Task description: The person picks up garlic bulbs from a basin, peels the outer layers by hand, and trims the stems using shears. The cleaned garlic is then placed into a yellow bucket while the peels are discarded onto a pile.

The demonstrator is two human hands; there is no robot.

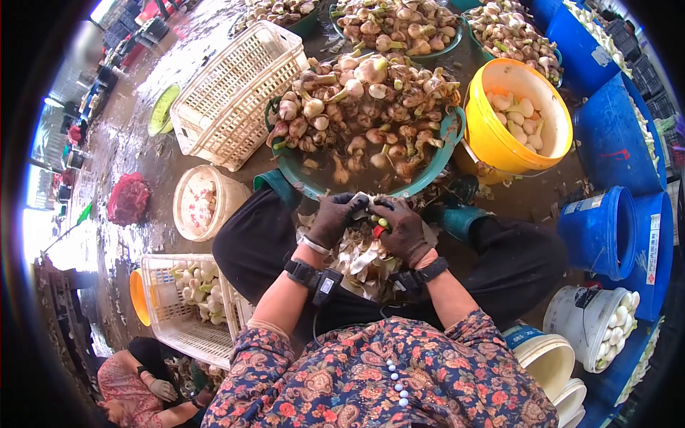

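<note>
Both my hands wear dark gloves and meet above my lap. My left hand (337, 220) has its fingers closed around a pale garlic bulb (367, 202), partly hidden by the fingers. Against the same bulb, my right hand (405, 230) is closed on a small tool with a green and red handle (380, 227); its working end is hidden. Below them, loose garlic skins (360, 258) are heaped between my legs. Just beyond my hands stands a green basin (303, 184) of unpeeled garlic bulbs (371, 93), with some dark liquid or dirt inside.
Right of the basin, a yellow bucket (492, 139) holds peeled white bulbs (519, 118). White crates (235, 93) and a white bucket (225, 196) stand left. Blue tubs (606, 135) line the right side. Another person (135, 389) sits at lower left, beside a crate (160, 310) of garlic.
</note>
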